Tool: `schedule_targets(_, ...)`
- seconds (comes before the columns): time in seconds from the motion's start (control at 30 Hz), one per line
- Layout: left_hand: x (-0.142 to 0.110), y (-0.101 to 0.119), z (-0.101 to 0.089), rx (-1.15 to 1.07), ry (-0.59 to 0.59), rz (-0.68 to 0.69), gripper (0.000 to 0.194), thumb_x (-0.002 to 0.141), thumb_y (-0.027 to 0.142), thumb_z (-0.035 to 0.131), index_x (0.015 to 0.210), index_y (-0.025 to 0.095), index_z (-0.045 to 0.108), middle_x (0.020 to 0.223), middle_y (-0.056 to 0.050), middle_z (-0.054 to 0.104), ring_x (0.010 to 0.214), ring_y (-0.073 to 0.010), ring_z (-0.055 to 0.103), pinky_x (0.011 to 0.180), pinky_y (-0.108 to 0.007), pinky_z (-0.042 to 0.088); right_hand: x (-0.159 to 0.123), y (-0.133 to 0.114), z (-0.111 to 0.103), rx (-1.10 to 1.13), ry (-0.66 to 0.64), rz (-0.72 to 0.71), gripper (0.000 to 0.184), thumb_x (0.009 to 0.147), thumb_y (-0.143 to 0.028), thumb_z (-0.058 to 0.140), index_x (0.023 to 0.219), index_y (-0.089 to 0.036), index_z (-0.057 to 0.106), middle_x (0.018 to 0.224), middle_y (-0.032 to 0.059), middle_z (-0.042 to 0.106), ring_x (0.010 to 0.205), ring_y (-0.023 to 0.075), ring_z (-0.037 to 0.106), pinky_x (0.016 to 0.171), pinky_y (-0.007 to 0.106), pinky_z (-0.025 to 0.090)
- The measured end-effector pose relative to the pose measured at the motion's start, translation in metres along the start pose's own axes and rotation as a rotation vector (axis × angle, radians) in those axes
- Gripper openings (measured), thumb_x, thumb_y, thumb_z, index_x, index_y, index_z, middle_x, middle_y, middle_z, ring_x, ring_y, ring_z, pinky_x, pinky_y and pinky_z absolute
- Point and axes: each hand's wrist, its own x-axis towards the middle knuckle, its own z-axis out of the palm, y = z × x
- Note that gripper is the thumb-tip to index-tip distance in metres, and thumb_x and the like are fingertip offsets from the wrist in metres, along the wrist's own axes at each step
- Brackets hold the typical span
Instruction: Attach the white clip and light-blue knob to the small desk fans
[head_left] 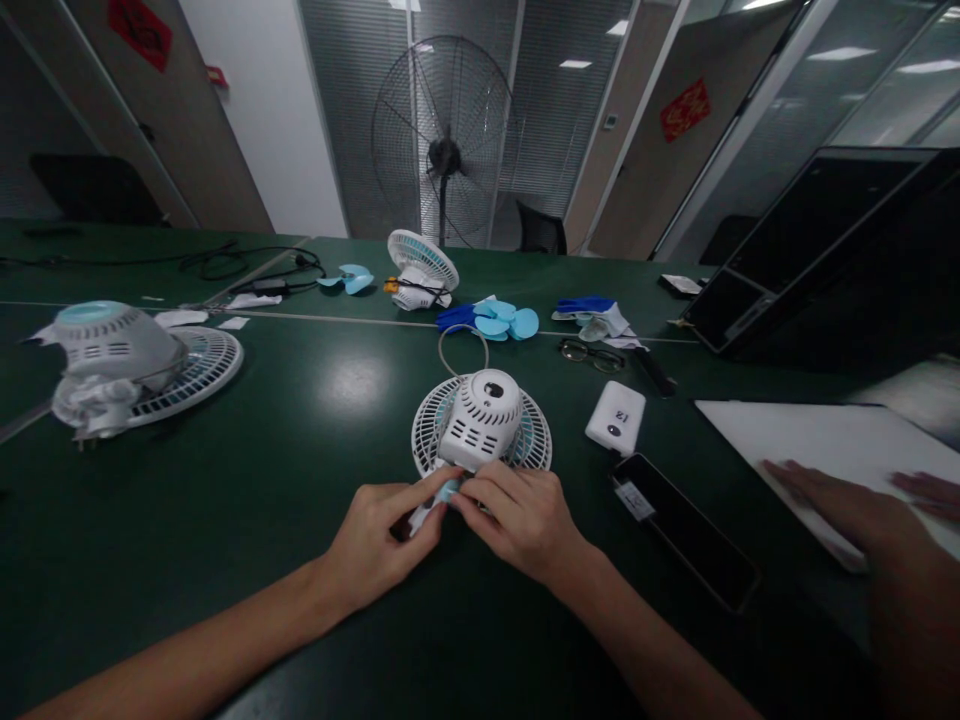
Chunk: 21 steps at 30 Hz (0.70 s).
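Note:
A small white fan (480,420) lies face down on the green table in front of me, its round grille under the motor housing. At its near edge my left hand (386,535) is closed in a pinch on a white piece with a light blue part (448,490). From the other side, my right hand (521,510) has its fingers bent and pressed together at that same light blue part. The fingers hide much of the piece, and I cannot tell whether it is joined to the fan. A thin cable (463,330) loops up behind the housing.
Left lies a larger-looking white fan (120,350); another fan (422,270) sits behind. Light blue blades (508,320), gloves (596,318) and glasses (591,355) lie across the back. Right are a power bank (616,417), a phone (686,530), and another person's hands (840,500) on a white board (817,435).

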Motion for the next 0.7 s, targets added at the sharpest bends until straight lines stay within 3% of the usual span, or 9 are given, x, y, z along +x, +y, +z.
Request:
schedule_targets(0.07,0.0,0.0,0.0,0.001,-0.008,-0.006,0.045,0.101,0.022,0.056,0.144,0.014,0.063,0.073,-0.002,0.071,0.052,-0.0109,0.059,0.053,-0.021,0.047,0.001,-0.008,0.005,0.013,0.025,0.078,0.024,0.103,-0.024,0.058,0.081,-0.018,0.066,0.075,0.0013,0.066,0.061,0.0124,0.061,0.054,0.027,0.045)
schedule_targets(0.17,0.0,-0.001,0.0,-0.008,-0.011,-0.019,0.045,0.101,0.024,0.056,0.144,0.014,0.063,0.072,-0.002,0.07,0.052,-0.0108,0.058,0.052,-0.021,0.047,0.002,-0.012,0.003,0.051,0.029,0.121,0.025,0.103,-0.025,0.056,0.081,-0.018,0.066,0.076,0.0015,0.066,0.062,0.0126,0.061,0.055,0.027,0.046)
schedule_targets(0.27,-0.001,-0.001,0.0,-0.022,-0.006,-0.029,0.045,0.101,0.024,0.057,0.144,0.014,0.063,0.071,-0.001,0.069,0.051,-0.0106,0.058,0.051,-0.021,0.045,0.0,-0.005,-0.008,0.09,-0.016,0.042,0.013,0.103,-0.025,0.061,0.109,-0.017,0.069,0.095,0.0038,0.072,0.075,0.0145,0.068,0.063,0.028,0.052)
schedule_targets(0.33,-0.001,-0.002,0.001,-0.029,-0.004,-0.027,0.046,0.101,0.024,0.057,0.146,0.015,0.062,0.071,-0.001,0.069,0.051,-0.0103,0.057,0.051,-0.021,0.044,-0.002,0.003,-0.013,0.077,-0.032,-0.044,0.022,0.102,-0.022,0.062,0.124,-0.018,0.065,0.104,0.0041,0.074,0.081,0.0142,0.07,0.066,0.028,0.053)
schedule_targets(0.4,-0.001,-0.003,0.001,-0.034,-0.009,-0.023,0.046,0.102,0.024,0.058,0.147,0.016,0.06,0.071,0.0,0.068,0.051,-0.0099,0.056,0.051,-0.02,0.043,-0.003,0.009,-0.015,0.05,-0.019,-0.097,0.024,0.103,-0.02,0.062,0.126,-0.02,0.065,0.105,0.0031,0.074,0.082,0.0133,0.07,0.067,0.027,0.053)
schedule_targets(0.53,0.0,-0.002,0.0,-0.034,-0.015,-0.015,0.046,0.101,0.023,0.057,0.146,0.015,0.061,0.07,0.0,0.068,0.05,-0.0095,0.056,0.051,-0.02,0.043,-0.002,0.006,-0.005,0.013,0.018,-0.048,0.011,0.104,-0.026,0.062,0.108,-0.019,0.069,0.094,0.0023,0.074,0.075,0.0133,0.068,0.065,0.028,0.051)
schedule_targets(0.7,0.001,-0.001,0.0,-0.039,-0.009,-0.023,0.044,0.1,0.022,0.057,0.142,0.013,0.064,0.071,-0.001,0.071,0.05,-0.0094,0.055,0.05,-0.02,0.043,0.002,-0.009,0.008,-0.027,0.045,0.072,0.027,0.104,-0.025,0.058,0.078,-0.019,0.064,0.072,0.0005,0.064,0.06,0.0134,0.06,0.056,0.03,0.045)
